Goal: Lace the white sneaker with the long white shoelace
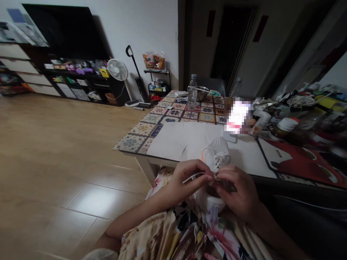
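A white sneaker (209, 156) rests with its toe against the table edge and its heel toward my lap. White shoelace (194, 177) runs through its eyelets and up into my fingers. My left hand (193, 176) pinches the lace above the shoe's tongue, and a loose end sticks out to the left. Close beside it, my right hand (238, 187) is closed on the lace too, thumb and forefinger together. The two sets of fingertips nearly meet, and they hide the exact point where the lace is held.
White paper (173, 139) covers part of the patterned tabletop (130, 141). Farther back stand a plastic bottle (192, 92) and a metal bowl (202, 94). A lit, blurred phone screen (238, 115) is ahead. Jars and clutter crowd the right, near a red mat (303, 159).
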The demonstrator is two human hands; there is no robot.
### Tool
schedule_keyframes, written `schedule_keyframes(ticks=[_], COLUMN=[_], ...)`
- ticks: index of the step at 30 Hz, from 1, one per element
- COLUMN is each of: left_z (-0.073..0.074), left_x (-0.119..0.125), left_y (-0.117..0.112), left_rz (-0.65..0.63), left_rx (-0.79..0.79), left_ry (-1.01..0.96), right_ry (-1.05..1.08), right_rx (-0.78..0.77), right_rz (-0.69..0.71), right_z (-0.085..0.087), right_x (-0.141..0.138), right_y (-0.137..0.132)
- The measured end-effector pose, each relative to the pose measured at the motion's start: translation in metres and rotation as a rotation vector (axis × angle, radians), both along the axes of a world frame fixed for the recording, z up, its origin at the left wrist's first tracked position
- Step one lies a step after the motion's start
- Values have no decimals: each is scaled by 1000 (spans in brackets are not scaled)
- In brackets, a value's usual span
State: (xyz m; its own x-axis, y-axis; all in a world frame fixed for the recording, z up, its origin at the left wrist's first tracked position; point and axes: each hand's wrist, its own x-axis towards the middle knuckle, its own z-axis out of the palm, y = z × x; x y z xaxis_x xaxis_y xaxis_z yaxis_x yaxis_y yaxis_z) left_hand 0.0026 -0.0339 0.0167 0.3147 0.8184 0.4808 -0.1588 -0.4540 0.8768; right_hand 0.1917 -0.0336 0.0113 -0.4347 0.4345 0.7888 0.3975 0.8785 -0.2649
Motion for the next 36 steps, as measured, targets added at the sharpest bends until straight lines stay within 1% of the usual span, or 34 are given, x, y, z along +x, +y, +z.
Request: schedule_keyframes(ticks=[3,5,7,8,10,12,14,16,18,19,20,22,23,25,28,29,31,34,36], left_z=[-2,-2,-2,-2,-5,-9,-13,-16,-16,-16,-15,-15,-16,-20,-26,-27,-25,-18,-13], left_x=[3,4,3,3,2,1,1,0,-4,-7,-10,-18,-21,-26,-29,-29,-27,-25,-23], left_y=[0,-1,0,1,4,12,22,33,43,47,51,58,60,62,61,59,56,51,49], left_rz=[-58,-99,-106,-94,-50,-8,-7,-63,-127,-143,-149,-141,-138,-159,-247,-261,-235,-99,-50], left_rx=[-165,-234,-269,-276,-274,-275,-304,-363,-424,-448,-465,-481,-488,-491,-428,-391,-321,-203,-143], left_ry=[-65,-69,-56,-45,-37,-84,-231,-443,-614,-664,-691,-689,-659,-549,-288,-181,67,434,600], right_ry=[-72,-89,-74,-52,47,261,519,724,820,838,840,796,750,582,321,247,97,-145,-226], right_rx=[151,227,254,237,145,-4,-208,-448,-646,-703,-732,-730,-720,-735,-821,-842,-842,-795,-817], right_rz=[-34,-34,-23,-12,22,80,177,304,427,472,504,537,550,583,605,570,421,165,99], right_z=[-1,1,2,3,3,3,5,9,13,14,13,9,5,-5,-13,-13,-8,0,2], right_x=[2,3,5,5,6,8,10,17,28,35,44,62,71,86,93,92,83,68,63], right_y=[0,-2,-3,-4,-5,-4,0,6,15,21,26,36,40,46,50,51,52,51,50])
